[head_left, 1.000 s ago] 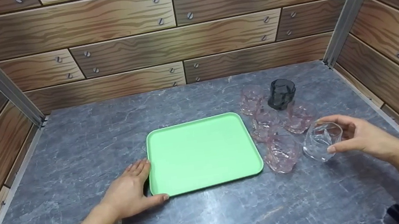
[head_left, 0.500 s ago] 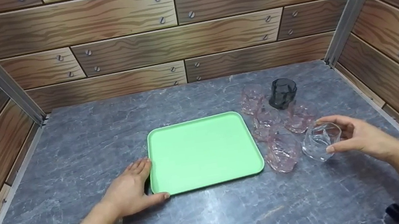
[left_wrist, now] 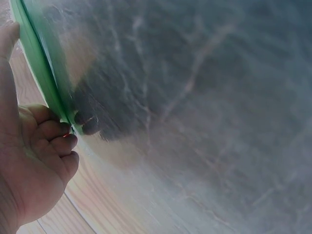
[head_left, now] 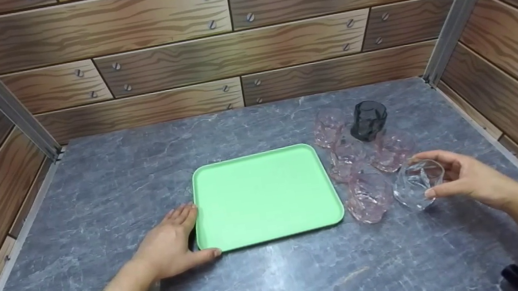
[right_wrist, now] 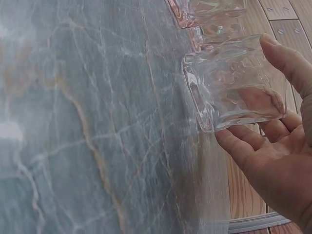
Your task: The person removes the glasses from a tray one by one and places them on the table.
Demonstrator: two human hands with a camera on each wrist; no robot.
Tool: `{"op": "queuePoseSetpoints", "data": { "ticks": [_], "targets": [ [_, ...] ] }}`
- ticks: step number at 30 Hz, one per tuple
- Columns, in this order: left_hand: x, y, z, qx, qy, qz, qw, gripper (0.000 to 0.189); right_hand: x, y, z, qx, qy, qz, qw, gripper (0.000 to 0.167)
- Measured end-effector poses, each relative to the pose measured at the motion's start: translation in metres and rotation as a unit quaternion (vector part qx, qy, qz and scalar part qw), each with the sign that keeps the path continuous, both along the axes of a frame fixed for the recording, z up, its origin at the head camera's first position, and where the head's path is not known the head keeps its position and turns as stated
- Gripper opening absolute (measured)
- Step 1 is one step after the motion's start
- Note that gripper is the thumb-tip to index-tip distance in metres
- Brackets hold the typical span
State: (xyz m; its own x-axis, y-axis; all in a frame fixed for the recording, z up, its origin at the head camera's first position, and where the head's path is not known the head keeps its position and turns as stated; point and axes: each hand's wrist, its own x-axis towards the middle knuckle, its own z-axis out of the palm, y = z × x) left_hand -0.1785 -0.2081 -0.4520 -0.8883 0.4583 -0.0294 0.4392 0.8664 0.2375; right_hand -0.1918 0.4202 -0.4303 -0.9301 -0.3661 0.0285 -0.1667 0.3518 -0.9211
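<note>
A light green rectangular tray (head_left: 267, 196) lies flat on the table. My left hand (head_left: 168, 248) grips its near left corner, thumb along the front edge and fingers at the left side. In the left wrist view, the fingers (left_wrist: 61, 139) bend at the green rim. My right hand (head_left: 473, 181) holds a clear glass (head_left: 419, 185) between thumb and fingers, right of the tray. The right wrist view shows this tumbler's wavy wall (right_wrist: 234, 85), with the thumb on one side and the fingers on the other. The glass stands upright, its base right at the tabletop.
Several pink-tinted glasses (head_left: 369, 198) cluster between the tray's right edge and the clear glass. A dark grey glass (head_left: 368, 120) stands behind them. The table (head_left: 276, 282) has a grey marbled surface, with wood-patterned walls (head_left: 170, 67) at the back and sides.
Both hands keep their holds on the tray and the clear glass. The whole head view has shifted very slightly; nothing else visibly moved.
</note>
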Motion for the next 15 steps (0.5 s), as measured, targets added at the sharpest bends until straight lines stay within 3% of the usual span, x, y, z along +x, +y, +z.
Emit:
{"op": "queuePoseSetpoints", "data": {
  "ticks": [15],
  "targets": [
    [0.0020, 0.0015, -0.0007, 0.001, 0.002, -0.003, 1.0000, 0.119, -0.0041, 0.0075, -0.0021, -0.014, -0.016, 0.045, 0.9987, 0.070]
  ]
}}
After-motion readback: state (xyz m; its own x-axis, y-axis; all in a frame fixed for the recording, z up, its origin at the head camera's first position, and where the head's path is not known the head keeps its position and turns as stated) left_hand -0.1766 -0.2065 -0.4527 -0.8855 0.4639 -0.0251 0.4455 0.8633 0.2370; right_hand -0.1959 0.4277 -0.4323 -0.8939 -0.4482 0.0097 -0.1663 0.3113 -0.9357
